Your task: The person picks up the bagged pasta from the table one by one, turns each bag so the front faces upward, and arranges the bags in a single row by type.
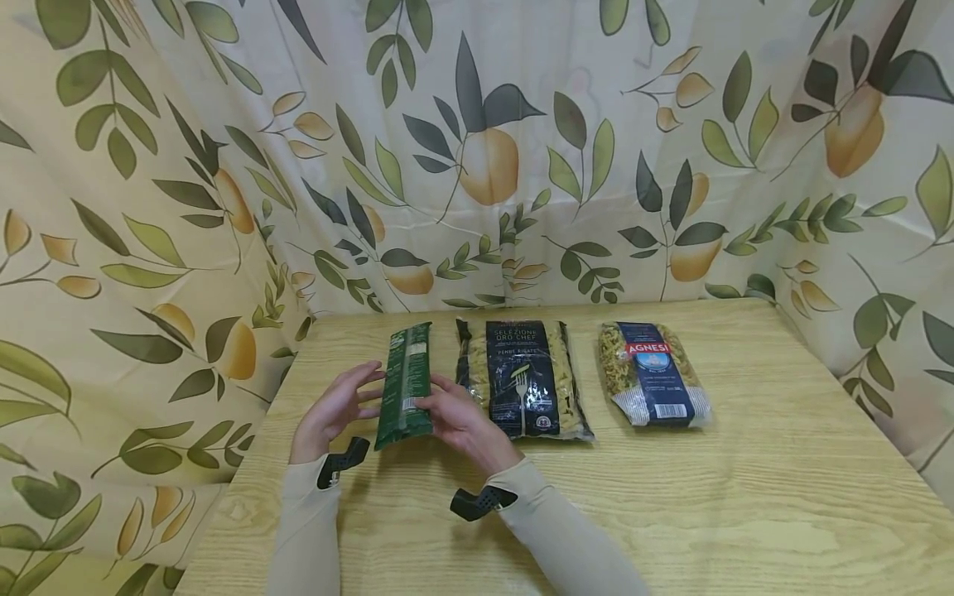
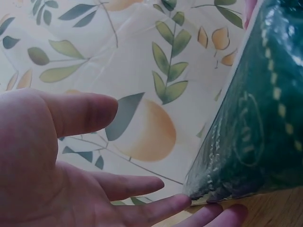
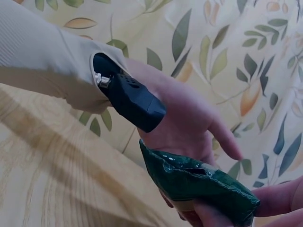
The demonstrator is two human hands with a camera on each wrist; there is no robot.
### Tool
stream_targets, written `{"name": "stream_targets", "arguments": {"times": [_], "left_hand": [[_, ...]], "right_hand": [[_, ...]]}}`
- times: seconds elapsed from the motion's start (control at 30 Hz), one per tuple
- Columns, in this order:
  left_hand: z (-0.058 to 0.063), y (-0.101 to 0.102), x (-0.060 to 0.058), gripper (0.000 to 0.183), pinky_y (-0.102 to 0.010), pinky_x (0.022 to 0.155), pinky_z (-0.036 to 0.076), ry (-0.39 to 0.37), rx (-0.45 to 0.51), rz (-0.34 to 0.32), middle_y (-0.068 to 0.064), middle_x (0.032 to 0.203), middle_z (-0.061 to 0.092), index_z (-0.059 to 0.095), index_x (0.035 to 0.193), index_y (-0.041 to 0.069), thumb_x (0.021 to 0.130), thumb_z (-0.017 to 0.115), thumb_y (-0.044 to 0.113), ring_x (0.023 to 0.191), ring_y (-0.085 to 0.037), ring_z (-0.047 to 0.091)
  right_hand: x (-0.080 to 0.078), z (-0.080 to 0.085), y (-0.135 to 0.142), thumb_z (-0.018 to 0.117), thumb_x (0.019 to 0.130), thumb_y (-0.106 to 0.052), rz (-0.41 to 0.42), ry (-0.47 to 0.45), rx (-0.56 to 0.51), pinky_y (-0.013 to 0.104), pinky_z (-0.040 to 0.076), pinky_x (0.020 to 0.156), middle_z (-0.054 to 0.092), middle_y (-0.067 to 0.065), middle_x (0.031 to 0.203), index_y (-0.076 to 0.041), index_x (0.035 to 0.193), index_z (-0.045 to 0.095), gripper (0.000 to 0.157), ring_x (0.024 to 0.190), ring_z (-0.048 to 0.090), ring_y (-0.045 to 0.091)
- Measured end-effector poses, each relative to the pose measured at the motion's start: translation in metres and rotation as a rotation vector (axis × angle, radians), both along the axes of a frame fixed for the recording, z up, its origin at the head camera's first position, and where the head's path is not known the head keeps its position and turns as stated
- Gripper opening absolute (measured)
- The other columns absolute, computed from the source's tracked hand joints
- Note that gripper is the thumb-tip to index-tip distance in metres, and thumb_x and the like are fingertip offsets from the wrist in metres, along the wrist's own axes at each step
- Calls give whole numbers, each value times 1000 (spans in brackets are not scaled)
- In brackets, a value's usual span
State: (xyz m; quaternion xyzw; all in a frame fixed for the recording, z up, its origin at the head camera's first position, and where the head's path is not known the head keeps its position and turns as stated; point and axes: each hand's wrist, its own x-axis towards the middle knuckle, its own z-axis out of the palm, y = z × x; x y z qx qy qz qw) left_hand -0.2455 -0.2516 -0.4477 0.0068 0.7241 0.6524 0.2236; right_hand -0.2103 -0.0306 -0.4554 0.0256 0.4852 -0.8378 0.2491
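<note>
A slim, shiny green packet [image 1: 407, 382] stands tilted between my hands, its lengthwise seam and a small barcode facing me. My right hand [image 1: 468, 420] grips its right edge, thumb across the front and the other fingers behind. On the opposite side is my left hand [image 1: 339, 410], fingers spread and nearly straight. The left wrist view shows that hand's fingertips [image 2: 177, 202] right at the packet's lower corner, the thumb apart from it. In the right wrist view the crimped end of the packet [image 3: 199, 182] faces the camera.
Right of the hands lies a large pasta bag [image 1: 522, 381] with a black label reading Penne Rigate. Farther right is an Agnesi pasta bag [image 1: 656, 377] with a blue label. Both lie on the wooden table [image 1: 708, 513], before a leaf-and-fruit patterned curtain [image 1: 492, 165].
</note>
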Motion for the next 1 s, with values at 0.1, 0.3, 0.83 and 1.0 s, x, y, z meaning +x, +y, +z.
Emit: {"name": "stream_targets", "arguments": {"times": [0.1,0.3,0.83,1.0], "left_hand": [[1,2,0,73,-58,117,42,6,-21,8,-23,170,18,11,164,2,112,36,45,153,-51,28],[-1,4,0,72,-62,120,37,19,-38,3,-25,169,21,17,163,-2,112,37,45,152,-52,29],[-5,12,-2,65,-61,119,38,18,-28,12,-23,166,28,32,157,-4,112,37,43,149,-49,37],[-7,13,-3,67,-62,122,34,27,-11,-13,-24,167,28,34,156,-6,112,37,45,150,-49,35]], "right_hand": [[-1,0,0,50,100,8,0,6,12,39,58,94,46,25,157,-4,162,23,69,126,63,28],[-1,1,0,48,99,12,-7,44,17,44,56,101,41,24,161,-2,161,22,70,137,55,35],[1,4,-2,49,96,15,-56,95,68,43,56,102,40,27,161,2,162,19,74,139,52,40],[2,7,-3,48,95,16,-73,104,70,51,48,113,38,27,162,4,161,16,74,143,47,43]]}}
